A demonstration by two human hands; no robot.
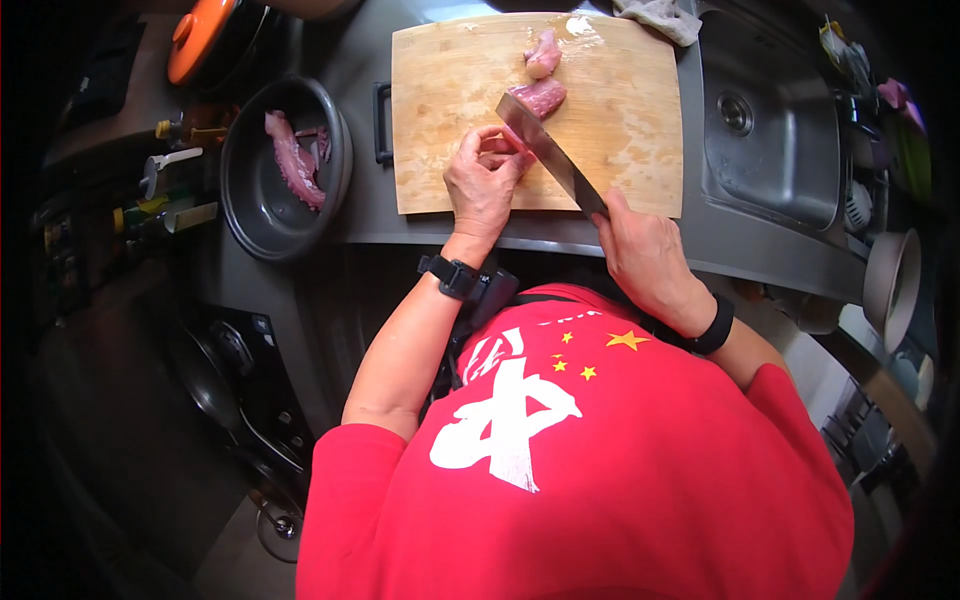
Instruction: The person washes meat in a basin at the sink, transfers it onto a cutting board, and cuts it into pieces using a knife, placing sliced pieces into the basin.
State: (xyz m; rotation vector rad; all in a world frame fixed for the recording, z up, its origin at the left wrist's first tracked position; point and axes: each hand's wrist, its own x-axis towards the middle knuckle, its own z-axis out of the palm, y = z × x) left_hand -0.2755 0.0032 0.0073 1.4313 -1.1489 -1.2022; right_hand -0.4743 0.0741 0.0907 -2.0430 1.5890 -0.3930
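Note:
My right hand (pixel 640 245) is wrapped round the handle of a wide-bladed knife (pixel 553 160), which points up and left over the wooden cutting board (pixel 440 100). Beside the blade, my left hand (pixel 487 175) has its fingers closed on a small piece of meat (pixel 515 140), partly hidden by the fingers and the knife. Just beyond the blade lies a chunk of red meat (pixel 540 98), and a paler piece (pixel 543 55) sits past it. In a dark bowl (pixel 235 165) left of the board rests a long strip of meat (pixel 293 165) with smaller bits.
A metal sink (pixel 770 160) is right of the board, with a crumpled cloth (pixel 660 18) at its upper left corner. Bottles (pixel 190 132) and an orange-lidded pot (pixel 197 42) stand at the left. A pale round pan (pixel 892 285) is at the far right.

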